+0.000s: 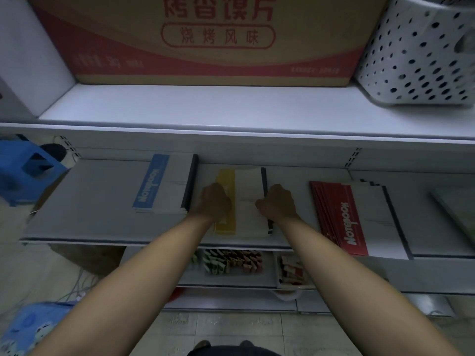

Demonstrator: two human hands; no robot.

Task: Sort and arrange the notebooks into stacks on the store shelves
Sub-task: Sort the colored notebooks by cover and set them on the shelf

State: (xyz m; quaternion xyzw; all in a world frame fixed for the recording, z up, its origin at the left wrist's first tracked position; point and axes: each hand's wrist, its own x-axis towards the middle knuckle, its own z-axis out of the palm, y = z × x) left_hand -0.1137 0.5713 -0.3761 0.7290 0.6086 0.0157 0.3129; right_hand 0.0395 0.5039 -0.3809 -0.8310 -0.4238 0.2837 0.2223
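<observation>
Both forearms stretch forward, almost parallel, to the middle shelf, where the left hand and right hand sit knuckles-up on either side of the stack of yellow notebooks. The fingers of each hand curl round the stack's side edges, the right thumb lying on the top cover. The stack lies flat between the blue notebooks and the red notebooks.

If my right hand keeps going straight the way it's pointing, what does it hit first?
Your right hand grips the yellow-and-white notebook stack. Beyond that, it would probably meet the white metal back panel of the shelf, though depth is unclear.
</observation>
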